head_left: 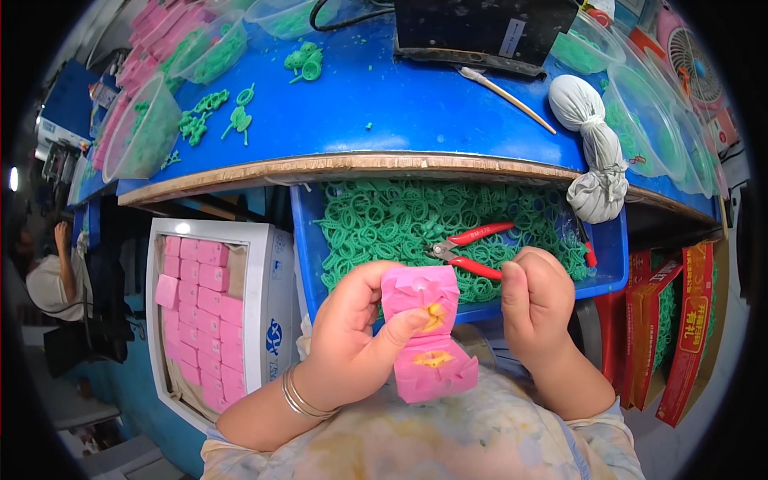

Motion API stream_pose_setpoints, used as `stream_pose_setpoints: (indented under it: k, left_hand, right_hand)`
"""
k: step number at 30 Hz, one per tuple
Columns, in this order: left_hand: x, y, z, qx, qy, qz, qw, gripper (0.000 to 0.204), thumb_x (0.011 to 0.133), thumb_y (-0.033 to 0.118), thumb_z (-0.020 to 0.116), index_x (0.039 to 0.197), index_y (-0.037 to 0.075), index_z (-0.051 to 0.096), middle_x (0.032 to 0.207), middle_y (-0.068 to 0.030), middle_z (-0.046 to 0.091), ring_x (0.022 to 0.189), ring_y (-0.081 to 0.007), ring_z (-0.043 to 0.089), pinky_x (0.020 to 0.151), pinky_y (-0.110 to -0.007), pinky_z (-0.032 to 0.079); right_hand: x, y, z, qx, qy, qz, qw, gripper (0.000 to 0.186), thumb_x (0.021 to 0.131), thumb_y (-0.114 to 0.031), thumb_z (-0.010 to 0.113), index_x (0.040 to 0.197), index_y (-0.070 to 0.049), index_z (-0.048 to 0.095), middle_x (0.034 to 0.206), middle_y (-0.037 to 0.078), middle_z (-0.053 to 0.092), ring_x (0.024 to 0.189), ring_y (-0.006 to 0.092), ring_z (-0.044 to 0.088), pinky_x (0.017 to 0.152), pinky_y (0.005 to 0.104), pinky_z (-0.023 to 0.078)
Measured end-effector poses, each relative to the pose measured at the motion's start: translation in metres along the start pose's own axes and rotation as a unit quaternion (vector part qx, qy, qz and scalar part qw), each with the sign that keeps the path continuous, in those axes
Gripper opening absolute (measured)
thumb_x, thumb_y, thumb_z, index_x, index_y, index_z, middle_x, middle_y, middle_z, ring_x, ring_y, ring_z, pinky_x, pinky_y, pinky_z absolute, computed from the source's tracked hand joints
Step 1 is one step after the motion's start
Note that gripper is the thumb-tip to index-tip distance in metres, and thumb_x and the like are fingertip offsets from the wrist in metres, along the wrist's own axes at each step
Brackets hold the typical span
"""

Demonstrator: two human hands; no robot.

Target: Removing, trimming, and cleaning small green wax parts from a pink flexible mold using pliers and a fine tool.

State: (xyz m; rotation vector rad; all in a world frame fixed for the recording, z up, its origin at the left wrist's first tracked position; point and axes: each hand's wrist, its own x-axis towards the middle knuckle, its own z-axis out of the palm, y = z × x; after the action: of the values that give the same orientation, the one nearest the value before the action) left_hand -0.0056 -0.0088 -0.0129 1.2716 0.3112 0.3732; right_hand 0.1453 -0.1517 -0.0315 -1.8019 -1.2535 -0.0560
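Block of pink, rubbery-looking material (432,388) is already open, irregular yellow pieces (433,358) remaining inside both leaves; our left hand (348,324) clasps it; we cannot tell whether our curled right hand (539,302) holds anything.

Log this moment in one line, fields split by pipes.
Left hand: holds open pink two-part block, yellow patches inside | right hand: curled, contents unclear | red-handled cutters: over green pieces in blue tray
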Motion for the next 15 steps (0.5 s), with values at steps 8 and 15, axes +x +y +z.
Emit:
stream_pose_setpoints:
  k: [8, 15]
  left_hand:
    - [0.001, -0.004, 0.0, -0.005, -0.004, 0.003, 1.0, 0.033, 0.085, 0.003, 0.062, 0.113, -0.003, 0.046, 0.104, -0.0082, 0.055, 0.097, -0.0127, 0.054, 0.086, -0.028, 0.044]
    - [0.01, 0.009, -0.006, 0.268, -0.047, 0.123, 0.954, 0.03, 0.073, 0.003, 0.07, 0.102, 0.003, 0.06, 0.09, -0.0082, 0.057, 0.084, -0.0211, 0.055, 0.076, -0.03, 0.045]
  right_hand:
    - [0.001, -0.018, 0.008, 0.514, -0.145, 0.215, 0.818, 0.037, 0.082, 0.001, 0.062, 0.117, 0.003, 0.05, 0.107, 0.009, 0.054, 0.095, 0.0144, 0.057, 0.079, 0.0269, 0.049]
    - [-0.001, -0.023, 0.012, 0.4, -0.116, 0.185, 0.89, 0.025, 0.078, -0.003, 0.068, 0.099, 0.002, 0.056, 0.092, 0.01, 0.057, 0.083, 0.0159, 0.059, 0.072, 0.0274, 0.05]
